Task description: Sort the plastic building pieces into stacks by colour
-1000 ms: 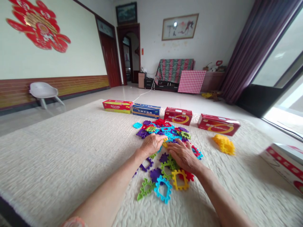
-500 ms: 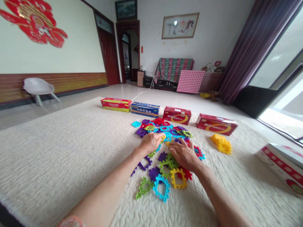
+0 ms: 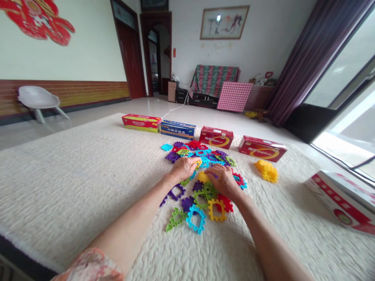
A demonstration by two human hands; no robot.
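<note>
Left hand (image 3: pixel 182 169) pinches a yellow piece (image 3: pixel 199 163) at the pile (image 3: pixel 206 162); piece looks light, stiff, best held by its notched edge. Right hand (image 3: pixel 224 180): fingers curled low over pile, hold indeterminable; yellow stack (image 3: pixel 266 171) lies farther right.

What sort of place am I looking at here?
Probably a living room in someone's home: a framed picture hangs high up, a patterned cloth is draped at the far side, and a long purple curtain hangs at the right.
</note>
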